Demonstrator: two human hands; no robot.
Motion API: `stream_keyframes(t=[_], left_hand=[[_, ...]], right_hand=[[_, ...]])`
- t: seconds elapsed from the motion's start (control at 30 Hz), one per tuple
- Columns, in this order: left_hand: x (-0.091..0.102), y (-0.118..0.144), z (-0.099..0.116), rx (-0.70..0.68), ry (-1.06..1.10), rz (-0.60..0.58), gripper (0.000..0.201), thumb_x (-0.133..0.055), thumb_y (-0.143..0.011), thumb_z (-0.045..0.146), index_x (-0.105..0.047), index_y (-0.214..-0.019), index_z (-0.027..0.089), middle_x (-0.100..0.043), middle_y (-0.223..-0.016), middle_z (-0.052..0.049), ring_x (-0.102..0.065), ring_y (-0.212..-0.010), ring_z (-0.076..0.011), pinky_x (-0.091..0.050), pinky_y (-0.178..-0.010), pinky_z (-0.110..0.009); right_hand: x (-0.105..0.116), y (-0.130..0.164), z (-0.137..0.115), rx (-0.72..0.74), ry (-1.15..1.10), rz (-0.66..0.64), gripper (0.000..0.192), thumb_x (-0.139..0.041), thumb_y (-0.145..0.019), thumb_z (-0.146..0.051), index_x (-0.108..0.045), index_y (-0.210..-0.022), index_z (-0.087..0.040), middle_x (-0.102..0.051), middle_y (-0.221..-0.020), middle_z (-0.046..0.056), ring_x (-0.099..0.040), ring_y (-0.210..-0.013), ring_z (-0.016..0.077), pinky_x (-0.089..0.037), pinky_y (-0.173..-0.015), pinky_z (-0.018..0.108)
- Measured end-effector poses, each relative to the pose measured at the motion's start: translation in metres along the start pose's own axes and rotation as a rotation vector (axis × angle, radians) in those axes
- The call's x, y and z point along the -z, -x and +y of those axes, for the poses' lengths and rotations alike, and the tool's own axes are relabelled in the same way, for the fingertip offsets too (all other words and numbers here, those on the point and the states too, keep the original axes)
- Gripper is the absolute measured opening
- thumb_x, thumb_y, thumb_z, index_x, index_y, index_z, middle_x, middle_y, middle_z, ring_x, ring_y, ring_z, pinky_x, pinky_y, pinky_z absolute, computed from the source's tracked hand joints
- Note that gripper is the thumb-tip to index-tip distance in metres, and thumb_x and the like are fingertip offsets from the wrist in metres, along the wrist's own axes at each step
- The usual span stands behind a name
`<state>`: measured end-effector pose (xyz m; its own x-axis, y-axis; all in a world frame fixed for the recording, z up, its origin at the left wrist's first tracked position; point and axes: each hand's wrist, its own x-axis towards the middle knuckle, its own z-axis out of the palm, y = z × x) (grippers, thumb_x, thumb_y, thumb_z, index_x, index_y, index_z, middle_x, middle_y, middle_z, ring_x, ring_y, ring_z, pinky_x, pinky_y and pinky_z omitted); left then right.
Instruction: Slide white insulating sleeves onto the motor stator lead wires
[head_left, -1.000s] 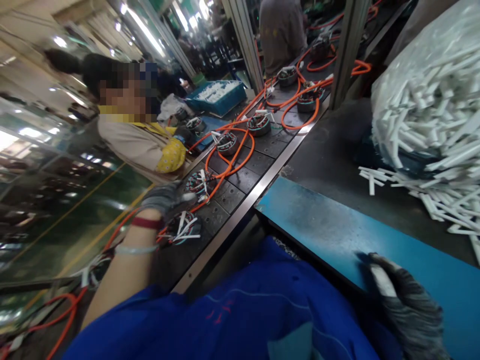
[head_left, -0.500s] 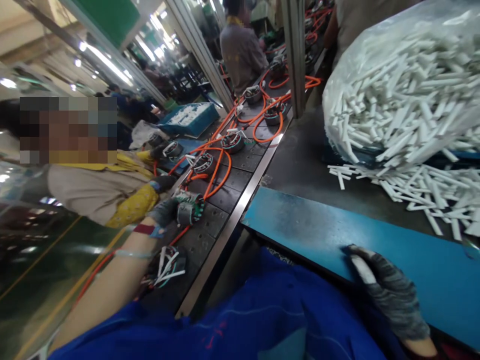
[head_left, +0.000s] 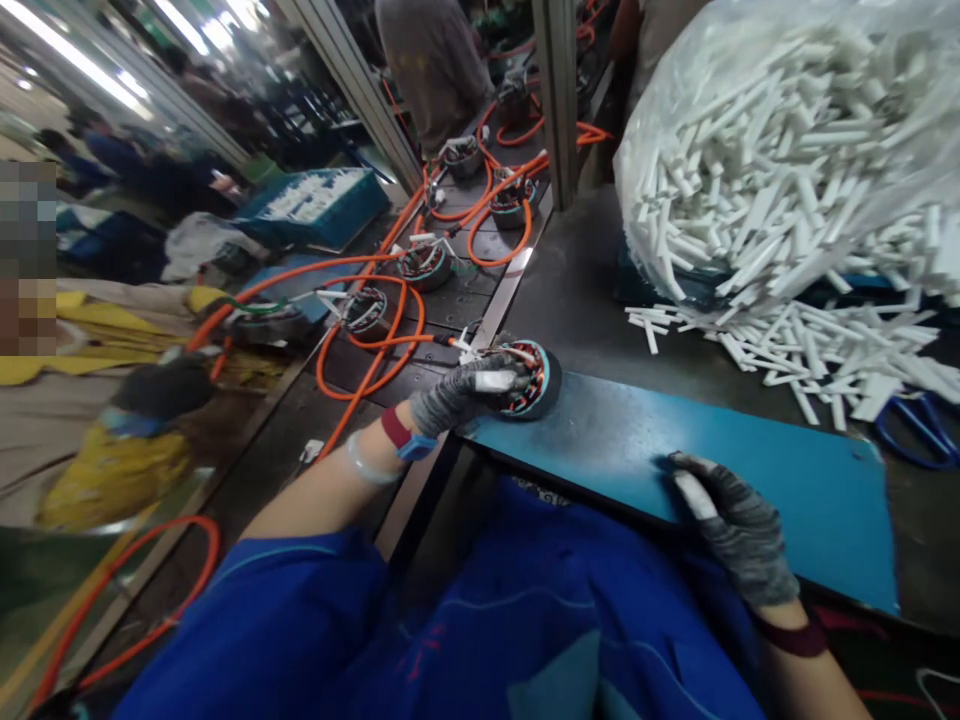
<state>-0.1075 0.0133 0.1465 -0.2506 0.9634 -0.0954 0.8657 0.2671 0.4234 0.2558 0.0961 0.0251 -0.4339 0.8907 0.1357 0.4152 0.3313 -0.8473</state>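
My left hand [head_left: 459, 394], in a grey glove with white tape on the thumb, grips a motor stator [head_left: 551, 384] with copper windings and white sleeved leads. The stator is at the left end of a blue board [head_left: 817, 490], beside the metal rail. Over the board's near edge lies my right hand [head_left: 739, 530], gloved the same way, its fingers stretched out and nothing visible in them. Other stators, such as a nearby one [head_left: 369, 314], sit on the dark line to the left among orange cables.
A clear plastic bag [head_left: 637, 180] full of white tubes stands at the right, with loose tubes [head_left: 795, 350] spilled before it. Blue-handled scissors [head_left: 919, 432] lie at the right. A metal post [head_left: 555, 110] rises at the back. A co-worker's gloved hand [head_left: 161, 385] is at left.
My left hand has brought the stator rightward from the dark line onto the blue board. My right hand stays at the board. The view has turned right, and the co-worker shows less.
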Motion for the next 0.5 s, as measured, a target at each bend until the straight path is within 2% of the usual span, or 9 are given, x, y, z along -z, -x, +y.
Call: stream_keyframes(t=[0.07, 0.13, 0.2, 0.27, 0.3, 0.37, 0.43, 0.5], left_hand=[[0.018, -0.002, -0.012, -0.008, 0.229, -0.025, 0.042, -0.053, -0.103, 0.036, -0.067, -0.137, 0.016, -0.080, -0.114, -0.012, -0.077, -0.100, -0.0245, -0.064, -0.092, -0.041], [0.035, -0.004, -0.036, 0.020, 0.380, 0.067, 0.052, -0.061, -0.098, 0.050, -0.065, -0.140, 0.019, -0.076, -0.126, -0.013, -0.075, -0.111, -0.0284, -0.060, -0.102, -0.046], [0.045, -0.008, -0.066, 0.067, 0.361, 0.222, 0.069, -0.076, -0.083, 0.062, -0.066, -0.135, 0.019, -0.074, -0.131, -0.014, -0.068, -0.124, -0.0341, -0.053, -0.112, -0.052], [0.047, -0.011, -0.095, 0.113, 0.241, 0.206, 0.081, -0.087, -0.065, 0.067, -0.070, -0.127, 0.018, -0.074, -0.128, -0.015, -0.063, -0.130, -0.0383, -0.049, -0.116, -0.054], [0.045, -0.011, -0.107, 0.137, 0.212, 0.132, 0.081, -0.088, -0.061, 0.069, -0.072, -0.122, 0.018, -0.075, -0.125, -0.014, -0.064, -0.130, -0.0389, -0.050, -0.115, -0.053], [0.041, -0.009, -0.123, 0.188, 0.204, -0.004, 0.072, -0.082, -0.063, 0.075, -0.076, -0.109, 0.020, -0.079, -0.113, -0.012, -0.069, -0.120, -0.0369, -0.054, -0.109, -0.051], [0.041, -0.004, -0.130, 0.203, 0.188, 0.014, 0.065, -0.073, -0.071, 0.077, -0.076, -0.101, 0.020, -0.080, -0.105, -0.010, -0.072, -0.110, -0.0336, -0.056, -0.103, -0.049], [0.047, 0.003, -0.130, 0.189, 0.151, 0.125, 0.063, -0.069, -0.075, 0.076, -0.075, -0.101, 0.019, -0.080, -0.105, -0.011, -0.072, -0.106, -0.0316, -0.057, -0.101, -0.048]], right_hand=[[0.001, -0.001, -0.003, 0.019, 0.021, 0.008, 0.036, -0.063, -0.097, -0.055, -0.080, -0.110, -0.026, -0.083, -0.107, 0.005, -0.079, -0.096, 0.0269, -0.064, -0.093, 0.046], [0.002, -0.004, -0.009, 0.061, 0.067, 0.006, 0.034, -0.061, -0.099, -0.052, -0.079, -0.111, -0.026, -0.083, -0.106, 0.006, -0.079, -0.096, 0.0262, -0.063, -0.092, 0.045], [-0.001, -0.012, -0.021, 0.145, 0.132, 0.007, 0.032, -0.058, -0.102, -0.048, -0.078, -0.113, -0.025, -0.082, -0.106, 0.007, -0.078, -0.095, 0.0262, -0.063, -0.090, 0.045], [-0.010, -0.026, -0.040, 0.282, 0.175, -0.012, 0.030, -0.056, -0.104, -0.044, -0.078, -0.113, -0.025, -0.081, -0.106, 0.008, -0.077, -0.095, 0.0259, -0.062, -0.088, 0.044], [-0.018, -0.035, -0.052, 0.365, 0.179, -0.039, 0.030, -0.056, -0.104, -0.043, -0.077, -0.114, -0.025, -0.080, -0.106, 0.009, -0.076, -0.095, 0.0256, -0.062, -0.088, 0.043], [-0.040, -0.057, -0.080, 0.516, 0.166, -0.156, 0.029, -0.056, -0.104, -0.038, -0.075, -0.119, -0.024, -0.078, -0.114, 0.010, -0.074, -0.104, 0.0255, -0.060, -0.094, 0.043], [-0.069, -0.083, -0.107, 0.587, 0.197, -0.322, 0.035, -0.058, -0.103, -0.034, -0.069, -0.134, -0.022, -0.072, -0.132, 0.012, -0.069, -0.118, 0.0263, -0.056, -0.104, 0.045], [-0.100, -0.108, -0.127, 0.595, 0.280, -0.443, 0.059, -0.068, -0.096, -0.032, -0.054, -0.151, -0.016, -0.059, -0.151, 0.017, -0.058, -0.136, 0.0315, -0.047, -0.116, 0.051]])
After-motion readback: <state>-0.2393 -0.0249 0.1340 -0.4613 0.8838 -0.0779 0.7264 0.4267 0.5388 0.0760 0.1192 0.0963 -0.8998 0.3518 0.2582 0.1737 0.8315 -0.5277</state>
